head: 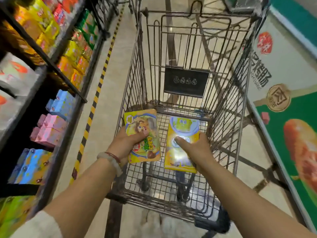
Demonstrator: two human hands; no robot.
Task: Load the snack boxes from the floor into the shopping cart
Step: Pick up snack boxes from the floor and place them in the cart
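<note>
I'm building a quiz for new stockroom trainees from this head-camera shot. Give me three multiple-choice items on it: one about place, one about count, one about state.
1. Where is the shelf of pink boxes?
A. left of the cart
B. inside the cart
C. right of the cart

2. How many snack boxes are being held?
A. one
B. two
C. four

3. What is the left hand doing?
A. hanging idle
B. pushing the cart handle
C. gripping a box

Answers:
1 A: the pink boxes sit on the rack left of the shopping cart.
2 B: the left box and the right box, both over the basket.
3 C: the left hand has its thumb curled over its box; the right hand grips the other.
</note>
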